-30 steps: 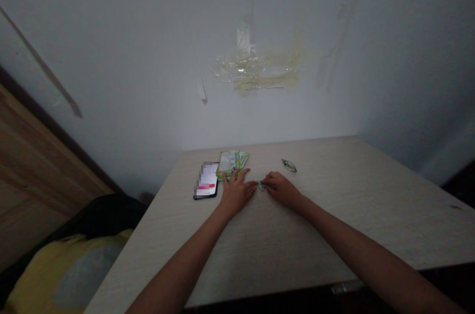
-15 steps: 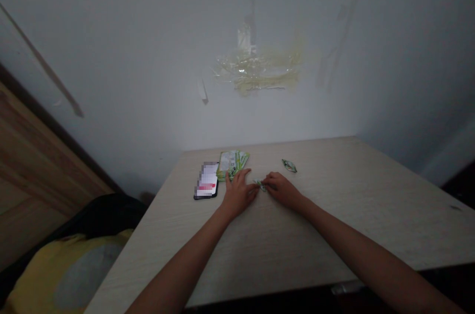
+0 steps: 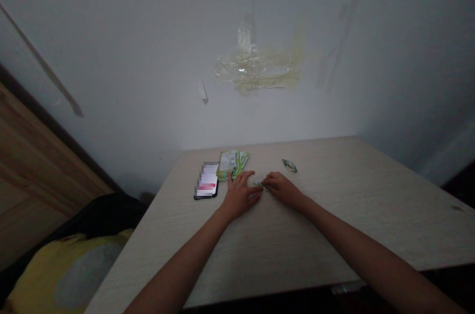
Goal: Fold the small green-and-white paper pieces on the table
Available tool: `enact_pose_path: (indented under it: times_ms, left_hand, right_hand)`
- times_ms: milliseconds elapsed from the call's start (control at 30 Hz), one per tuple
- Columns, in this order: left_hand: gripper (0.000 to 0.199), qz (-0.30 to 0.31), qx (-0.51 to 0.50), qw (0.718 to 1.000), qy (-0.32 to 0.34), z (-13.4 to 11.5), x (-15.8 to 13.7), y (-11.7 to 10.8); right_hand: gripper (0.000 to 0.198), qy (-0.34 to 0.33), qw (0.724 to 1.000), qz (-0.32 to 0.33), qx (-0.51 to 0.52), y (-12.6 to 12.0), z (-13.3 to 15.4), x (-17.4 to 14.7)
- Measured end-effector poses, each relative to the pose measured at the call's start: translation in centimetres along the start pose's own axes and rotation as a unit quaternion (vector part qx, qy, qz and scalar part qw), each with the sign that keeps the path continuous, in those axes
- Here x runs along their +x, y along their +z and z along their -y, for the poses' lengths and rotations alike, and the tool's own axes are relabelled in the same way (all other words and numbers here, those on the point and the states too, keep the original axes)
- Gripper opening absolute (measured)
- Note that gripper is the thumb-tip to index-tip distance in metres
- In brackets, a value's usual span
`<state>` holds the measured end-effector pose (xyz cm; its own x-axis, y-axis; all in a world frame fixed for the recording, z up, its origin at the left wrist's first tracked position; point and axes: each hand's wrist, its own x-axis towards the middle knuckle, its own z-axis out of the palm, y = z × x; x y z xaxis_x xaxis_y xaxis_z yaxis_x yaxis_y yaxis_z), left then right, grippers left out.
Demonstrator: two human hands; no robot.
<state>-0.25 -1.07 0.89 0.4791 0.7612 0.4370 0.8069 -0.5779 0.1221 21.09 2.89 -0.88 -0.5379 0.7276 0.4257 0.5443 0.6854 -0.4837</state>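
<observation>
A small folded green-and-white wrapper (image 3: pixel 259 184) lies on the table between my hands, partly covered by fingers. My right hand (image 3: pixel 284 190) pinches its right end, fingers bunched together. My left hand (image 3: pixel 240 196) rests palm down with its fingers spread, one fingertip against the wrapper's near side. Just beyond the left fingers sits a stack of flat green-and-white wrappers (image 3: pixel 230 161). Another folded wrapper (image 3: pixel 290 165), narrow with pointed ends, lies past my right hand, apart from it.
A phone (image 3: pixel 207 183) with a lit screen lies left of the stack, against its edge. The pale wooden table (image 3: pixel 334 175) meets a white wall with peeling tape (image 3: pixel 260 71). A yellow cushion-like thing (image 3: pixel 44 269) is at the lower left, beside a wooden panel (image 3: pixel 22 165).
My left hand has shifted slightly right and its fingers reach a bit further over. The right hand stays at the wrapper, almost still.
</observation>
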Motion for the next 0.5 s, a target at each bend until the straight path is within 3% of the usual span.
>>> enact_pose_path:
  times_ms: [300,500]
  left_hand:
    - [0.025,0.032,-0.028,0.999,0.003,-0.6,-0.04,0.07]
    - [0.02,0.015,-0.01,1.0,-0.012,-0.27,0.28,0.2]
  right_hand:
    - [0.022,-0.005,1.0,0.009,0.012,-0.06,-0.72,0.08]
    - [0.023,-0.013,1.0,0.006,0.017,-0.03,-0.98,0.12]
